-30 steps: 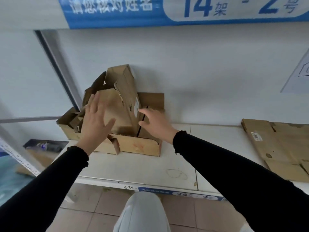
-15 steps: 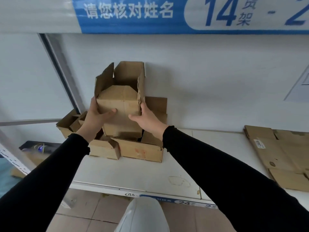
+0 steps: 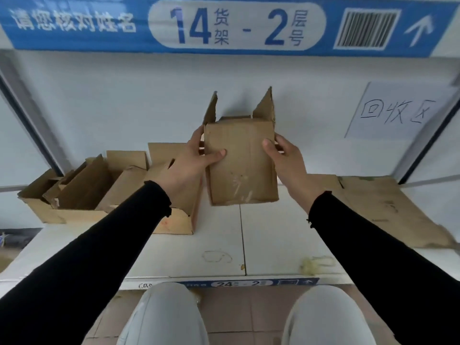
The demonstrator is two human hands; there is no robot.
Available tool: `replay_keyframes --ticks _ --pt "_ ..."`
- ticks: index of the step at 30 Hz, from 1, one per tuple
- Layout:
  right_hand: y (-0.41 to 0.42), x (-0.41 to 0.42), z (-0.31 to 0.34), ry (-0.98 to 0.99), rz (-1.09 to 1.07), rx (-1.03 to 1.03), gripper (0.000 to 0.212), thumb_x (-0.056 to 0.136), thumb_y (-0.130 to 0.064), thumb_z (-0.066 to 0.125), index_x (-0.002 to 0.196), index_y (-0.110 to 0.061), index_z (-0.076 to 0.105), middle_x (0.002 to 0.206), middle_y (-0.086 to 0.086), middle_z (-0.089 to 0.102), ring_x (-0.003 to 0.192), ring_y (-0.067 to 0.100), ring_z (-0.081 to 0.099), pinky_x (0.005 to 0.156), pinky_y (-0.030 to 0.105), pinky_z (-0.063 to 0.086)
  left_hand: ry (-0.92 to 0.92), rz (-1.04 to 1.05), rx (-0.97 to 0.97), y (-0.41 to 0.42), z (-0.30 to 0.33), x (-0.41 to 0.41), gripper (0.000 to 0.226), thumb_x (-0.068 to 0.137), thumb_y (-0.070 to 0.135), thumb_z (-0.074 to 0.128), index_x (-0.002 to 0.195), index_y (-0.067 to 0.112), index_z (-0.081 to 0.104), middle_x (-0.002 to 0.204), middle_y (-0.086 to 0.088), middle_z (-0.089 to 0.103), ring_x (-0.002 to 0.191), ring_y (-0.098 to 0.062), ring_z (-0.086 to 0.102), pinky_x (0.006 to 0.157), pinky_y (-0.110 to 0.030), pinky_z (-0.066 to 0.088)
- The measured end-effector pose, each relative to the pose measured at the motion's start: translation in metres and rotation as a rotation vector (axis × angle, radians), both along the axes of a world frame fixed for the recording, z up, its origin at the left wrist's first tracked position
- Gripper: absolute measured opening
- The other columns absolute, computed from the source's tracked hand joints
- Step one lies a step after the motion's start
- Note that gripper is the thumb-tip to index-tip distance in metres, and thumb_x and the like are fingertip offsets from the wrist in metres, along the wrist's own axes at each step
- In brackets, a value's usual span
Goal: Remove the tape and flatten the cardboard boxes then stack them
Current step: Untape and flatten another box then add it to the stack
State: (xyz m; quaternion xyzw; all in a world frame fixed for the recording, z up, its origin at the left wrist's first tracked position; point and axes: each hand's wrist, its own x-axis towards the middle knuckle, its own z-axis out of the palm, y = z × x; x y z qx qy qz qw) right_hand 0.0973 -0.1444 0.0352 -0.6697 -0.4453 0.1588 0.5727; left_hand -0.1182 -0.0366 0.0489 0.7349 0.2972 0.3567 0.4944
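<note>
Both hands, left (image 3: 191, 158) and right (image 3: 286, 158), grip a small box (image 3: 242, 165) with curled fingers above a stained white shelf (image 3: 271, 235); flattened cardboard (image 3: 388, 207), perhaps several sheets, lies right.

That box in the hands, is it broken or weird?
A bit worn. The small box, held by the left hand and right hand, has ragged, torn-looking top flaps and whitish scuffs low on its front.

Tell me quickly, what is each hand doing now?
Left hand: grips the cardboard box by its left side.
Right hand: grips its right side.
</note>
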Motion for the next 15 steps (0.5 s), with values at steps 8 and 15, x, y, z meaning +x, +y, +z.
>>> replay_keyframes --ticks 8,15 --pt "-0.012 0.073 -0.013 -0.026 0.028 -0.341 0.024 0.096 -0.046 0.06 0.113 -0.029 0.06 0.109 -0.009 0.064 0.095 0.01 0.063 0.073 0.029 0.049 0.127 0.127 -0.36 -0.033 -0.047 0.063 0.078 0.077 0.046 0.085 0.127 0.025 0.029 0.118 0.014 0.05 0.099 -0.007 0.057 0.075 -0.04 0.059" --pt "-0.023 0.092 -0.048 -0.014 0.166 -0.444 0.065 0.102 -0.024 0.058 0.159 -0.024 0.028 0.165 -0.002 0.029 0.15 0.017 0.03 0.108 0.023 0.027 0.36 0.395 -0.22 -0.035 -0.09 0.063 0.104 0.071 0.077 0.069 0.146 0.019 0.026 0.146 -0.011 0.042 0.138 -0.033 0.032 0.111 -0.053 0.036"
